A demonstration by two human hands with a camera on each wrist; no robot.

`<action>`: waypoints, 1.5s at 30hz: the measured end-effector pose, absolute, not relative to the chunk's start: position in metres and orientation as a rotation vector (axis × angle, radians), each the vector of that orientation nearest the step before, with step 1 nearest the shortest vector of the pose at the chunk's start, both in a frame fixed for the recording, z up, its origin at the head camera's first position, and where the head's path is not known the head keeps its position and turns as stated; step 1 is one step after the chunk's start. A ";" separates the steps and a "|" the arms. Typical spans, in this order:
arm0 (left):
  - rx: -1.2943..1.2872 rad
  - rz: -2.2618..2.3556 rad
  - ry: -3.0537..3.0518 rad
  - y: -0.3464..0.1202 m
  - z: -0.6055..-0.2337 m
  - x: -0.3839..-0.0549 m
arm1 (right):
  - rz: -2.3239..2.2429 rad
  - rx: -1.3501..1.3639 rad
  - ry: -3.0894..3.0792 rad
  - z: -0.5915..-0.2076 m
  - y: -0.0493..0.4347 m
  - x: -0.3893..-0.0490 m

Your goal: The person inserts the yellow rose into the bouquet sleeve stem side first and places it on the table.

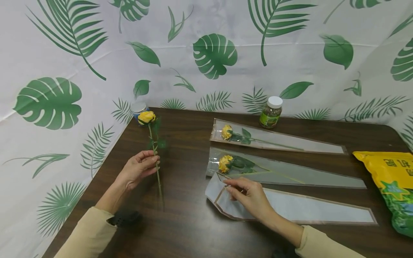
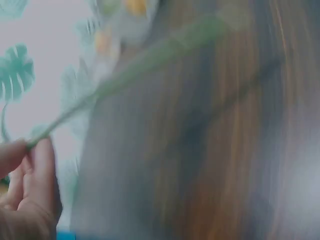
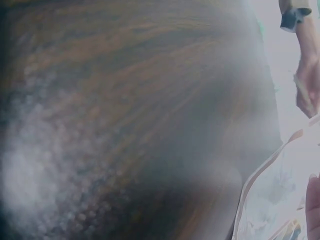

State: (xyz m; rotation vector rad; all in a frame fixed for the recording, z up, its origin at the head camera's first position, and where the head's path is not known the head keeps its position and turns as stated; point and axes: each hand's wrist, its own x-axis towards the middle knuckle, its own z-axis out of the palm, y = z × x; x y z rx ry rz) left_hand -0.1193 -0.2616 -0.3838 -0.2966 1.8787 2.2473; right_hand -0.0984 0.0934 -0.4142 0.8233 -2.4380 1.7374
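Observation:
My left hand [image 1: 137, 169] pinches the stem of a yellow rose [image 1: 147, 117], which stands nearly upright with its bloom at the top. In the blurred left wrist view the green stem [image 2: 145, 62] runs up and right from thumb and fingers. My right hand [image 1: 251, 197] pinches the edge of a white flower sleeve [image 1: 313, 207] with a brown border, lifting its wide left end off the table. That sleeve [image 3: 267, 200] shows at the lower right of the right wrist view, where most of the hand is out of frame. No flower is visible in this sleeve.
Behind lie two clear-fronted sleeves [image 1: 322, 175] [image 1: 326, 146], each with a yellow rose inside. A white-lidded jar [image 1: 270, 116] and a can [image 1: 138, 107] stand at the back. A yellow-green bag [image 1: 390, 179] lies right on the brown table [image 1: 184, 236]. Leaf-printed cloth hangs behind.

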 end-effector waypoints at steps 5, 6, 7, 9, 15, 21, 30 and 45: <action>-0.423 2.605 1.665 -0.213 -0.370 -0.117 | 1.729 0.814 -2.443 -0.414 0.092 -0.098; -0.448 2.662 1.638 -0.205 -0.368 -0.116 | 1.728 0.810 -2.442 -0.414 0.092 -0.098; -0.474 2.717 1.606 -0.198 -0.366 -0.115 | 1.730 0.806 -2.439 -0.414 0.092 -0.098; -0.496 2.807 1.544 -0.185 -0.363 -0.113 | 1.731 0.806 -2.430 -0.414 0.091 -0.098; -0.491 2.938 1.470 -0.162 -0.364 -0.107 | 1.745 0.802 -2.400 -0.411 0.091 -0.098; -0.510 2.956 1.555 -0.151 -0.370 -0.101 | 1.759 0.789 -2.397 -0.409 0.090 -0.097; -0.433 2.913 1.729 -0.136 -0.380 -0.092 | 1.803 0.800 -2.371 -0.408 0.087 -0.096; -0.057 2.857 2.000 -0.108 -0.404 -0.078 | 1.897 0.747 -2.371 -0.405 0.080 -0.095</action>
